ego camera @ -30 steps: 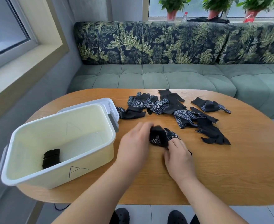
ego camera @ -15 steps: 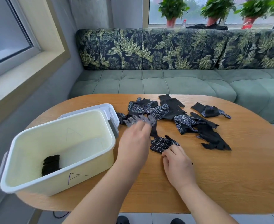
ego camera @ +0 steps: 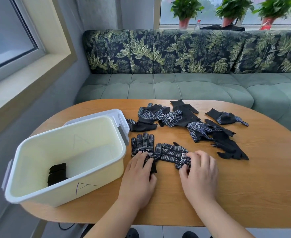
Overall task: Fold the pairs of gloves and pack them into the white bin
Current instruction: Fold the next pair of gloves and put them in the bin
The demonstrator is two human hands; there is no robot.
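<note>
Pairing step at the table (ego camera: 244, 186), beside the white bin (ego camera: 55, 191): left hand (ego camera: 139, 176) presses left glove (ego camera: 142, 145) flat, fingers straight; right hand (ego camera: 199, 176)'s bent fingers touch right glove (ego camera: 172, 152), grip unclear. Next, likely: stack and fold.

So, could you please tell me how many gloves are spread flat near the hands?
2: the left glove beside the white bin, under the left hand, and the right glove, lying sideways under the right hand. None seems hidden.

Oval wooden table (ego camera: 244, 194) before a leaf-print green sofa (ego camera: 192, 86), potted plants (ego camera: 186, 11) along the daylit window.
</note>
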